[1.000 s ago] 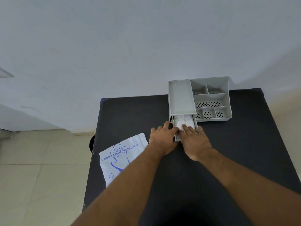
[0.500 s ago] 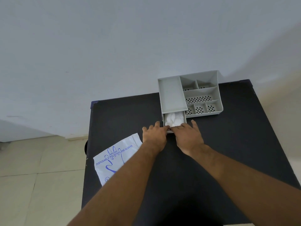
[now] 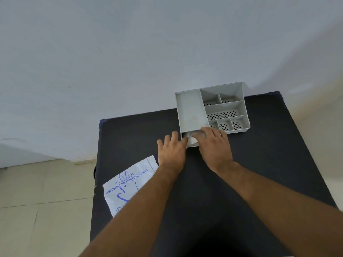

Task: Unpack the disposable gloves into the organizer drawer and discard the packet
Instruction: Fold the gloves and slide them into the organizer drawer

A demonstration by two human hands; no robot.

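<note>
A grey organizer (image 3: 191,110) with several perforated compartments stands at the far side of the black table (image 3: 259,164). Its drawer (image 3: 191,144) sticks out a little at the front left, with white disposable gloves (image 3: 192,138) showing inside. My left hand (image 3: 171,151) rests flat on the table against the drawer's left corner, fingers spread. My right hand (image 3: 215,145) lies over the drawer's front and right side, its fingers on the gloves and the drawer rim. The flat white glove packet (image 3: 128,184) with blue print lies on the table's left edge, partly under my left forearm.
A pale wall rises right behind the table. Tiled floor (image 3: 37,201) lies to the left, below the table's left edge. The packet overhangs that edge slightly.
The drawer has slid further into the organizer, so less of the gloves shows. Both hands moved forward with it, and my right hand shifted over the drawer's front.
</note>
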